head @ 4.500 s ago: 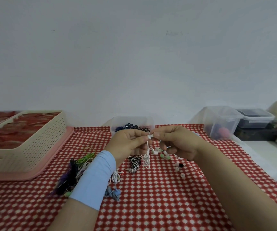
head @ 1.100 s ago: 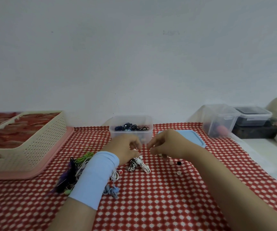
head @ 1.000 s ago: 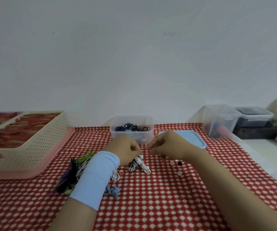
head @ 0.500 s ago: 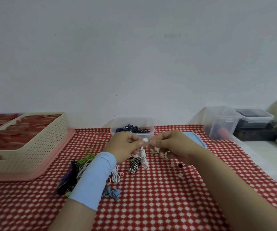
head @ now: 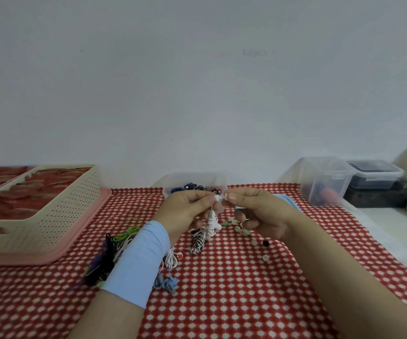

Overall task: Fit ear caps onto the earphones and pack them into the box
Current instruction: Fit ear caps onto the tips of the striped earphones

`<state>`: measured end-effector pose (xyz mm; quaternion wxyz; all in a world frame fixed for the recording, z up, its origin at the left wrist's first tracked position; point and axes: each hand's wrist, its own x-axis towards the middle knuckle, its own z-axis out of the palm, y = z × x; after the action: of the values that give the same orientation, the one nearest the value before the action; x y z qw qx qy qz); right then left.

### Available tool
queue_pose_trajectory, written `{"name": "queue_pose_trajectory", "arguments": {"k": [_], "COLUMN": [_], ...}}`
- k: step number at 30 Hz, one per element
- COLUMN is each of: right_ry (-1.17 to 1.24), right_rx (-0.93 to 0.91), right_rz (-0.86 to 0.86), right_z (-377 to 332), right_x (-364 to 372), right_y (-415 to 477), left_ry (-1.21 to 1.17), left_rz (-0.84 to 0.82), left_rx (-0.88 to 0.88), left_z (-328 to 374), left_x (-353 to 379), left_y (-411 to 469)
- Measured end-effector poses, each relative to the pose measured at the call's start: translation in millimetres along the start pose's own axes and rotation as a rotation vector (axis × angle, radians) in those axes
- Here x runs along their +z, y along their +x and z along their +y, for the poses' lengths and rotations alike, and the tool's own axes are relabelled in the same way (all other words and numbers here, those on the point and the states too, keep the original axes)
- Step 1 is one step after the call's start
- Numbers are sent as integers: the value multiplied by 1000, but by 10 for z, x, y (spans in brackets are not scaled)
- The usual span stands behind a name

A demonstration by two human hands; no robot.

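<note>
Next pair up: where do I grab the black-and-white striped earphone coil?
Pinch the black-and-white striped earphone coil across its narrow middle, from above on the near side; it lies flat, and the left hand with its white earphone crowds the far end.

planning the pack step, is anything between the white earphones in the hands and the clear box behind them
Nothing visible does. The white earphones, pinched between left hand and right hand, hang right in front of the clear box, whose top looks open; a blue lid lies on the cloth to its right.
</note>
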<state>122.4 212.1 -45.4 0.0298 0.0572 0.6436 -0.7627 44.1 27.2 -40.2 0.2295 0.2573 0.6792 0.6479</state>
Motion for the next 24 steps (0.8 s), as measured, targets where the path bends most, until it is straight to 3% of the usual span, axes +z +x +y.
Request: {"name": "queue_pose_trajectory", "arguments": {"k": [20, 24], "right_ry": [14, -8], "right_rx": [18, 15], "right_rz": [-103, -108], "right_z": [-51, -65], "right_x": [36, 37], "right_y": [-48, -54], "left_ry": [-212, -167], "left_rz": [-105, -115], "left_rx": [-59, -39], "left_z": [-35, -24], "left_x": [102, 98], "left_y": [-9, -8]}}
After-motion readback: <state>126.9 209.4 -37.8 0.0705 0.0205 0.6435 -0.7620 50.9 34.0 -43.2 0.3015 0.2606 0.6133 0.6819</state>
